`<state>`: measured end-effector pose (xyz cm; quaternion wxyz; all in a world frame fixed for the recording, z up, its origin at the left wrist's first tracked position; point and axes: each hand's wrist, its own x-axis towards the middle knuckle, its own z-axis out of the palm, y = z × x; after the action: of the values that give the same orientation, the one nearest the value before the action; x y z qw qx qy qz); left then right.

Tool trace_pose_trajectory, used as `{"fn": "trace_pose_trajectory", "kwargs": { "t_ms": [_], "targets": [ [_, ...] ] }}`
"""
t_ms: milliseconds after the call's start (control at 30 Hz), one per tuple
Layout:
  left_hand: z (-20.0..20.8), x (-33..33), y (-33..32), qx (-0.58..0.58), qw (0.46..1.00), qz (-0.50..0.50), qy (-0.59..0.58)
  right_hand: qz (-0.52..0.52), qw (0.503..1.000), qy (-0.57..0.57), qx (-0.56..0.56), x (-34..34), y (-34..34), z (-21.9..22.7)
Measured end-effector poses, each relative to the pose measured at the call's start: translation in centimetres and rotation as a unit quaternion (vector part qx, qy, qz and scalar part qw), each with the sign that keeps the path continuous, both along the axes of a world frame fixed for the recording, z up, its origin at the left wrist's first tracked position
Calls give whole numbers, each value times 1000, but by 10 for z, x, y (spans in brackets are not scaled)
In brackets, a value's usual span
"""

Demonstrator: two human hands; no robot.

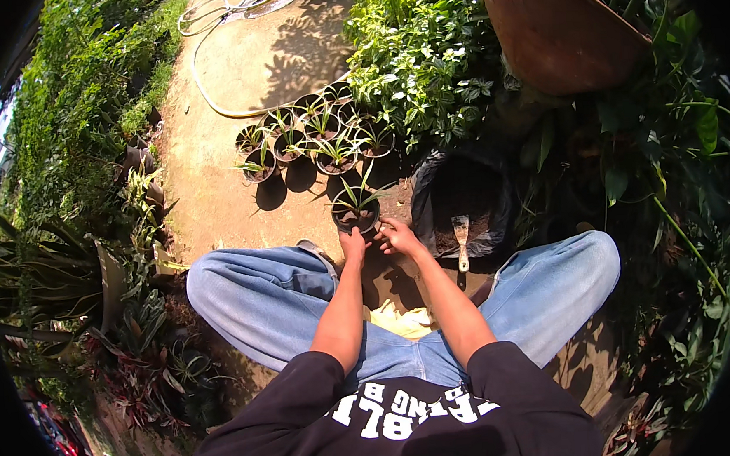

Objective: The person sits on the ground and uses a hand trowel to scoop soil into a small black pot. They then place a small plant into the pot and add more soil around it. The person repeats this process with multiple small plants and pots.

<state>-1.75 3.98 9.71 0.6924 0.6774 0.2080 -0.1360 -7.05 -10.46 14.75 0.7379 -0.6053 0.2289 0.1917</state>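
Note:
A small black plant pot [346,226] with soil and a spiky, striped-leaf plant [356,197] stands upright between my knees. My left hand [353,243] is closed on the pot's near side, its thumb up against the wall. Just right of the pot is my right hand [398,237], fingers bent and apart, with nothing visible in them; whether the fingertips touch the pot I cannot tell. To the right, a black plastic bag [500,213] lies open with dark soil [448,238] inside. A trowel [462,243] with a pale, worn handle rests at the bag's near edge.
Beyond the held pot stands a group of several similar potted plants [335,152]. A pale hose [200,76] curves over the sunlit ground behind them. Leafy bushes [422,60] and a large brown planter [561,36] border the right; plants [45,269] line the left.

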Motion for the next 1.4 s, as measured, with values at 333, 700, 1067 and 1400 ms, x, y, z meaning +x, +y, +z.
{"fn": "trace_pose_trajectory", "kwargs": {
  "t_ms": [333,700,1067,1400],
  "targets": [
    [0,28,22,-51,992,114,-22,79,995,31,-55,52,17,5],
    [13,110,63,-108,973,201,23,153,984,-8,-95,107,63,28],
    [-14,165,73,-222,952,195,74,164,978,22,-125,133,57,12],
    [-46,188,73,-153,971,154,100,171,974,66,-133,153,58,7]
  ]
}}
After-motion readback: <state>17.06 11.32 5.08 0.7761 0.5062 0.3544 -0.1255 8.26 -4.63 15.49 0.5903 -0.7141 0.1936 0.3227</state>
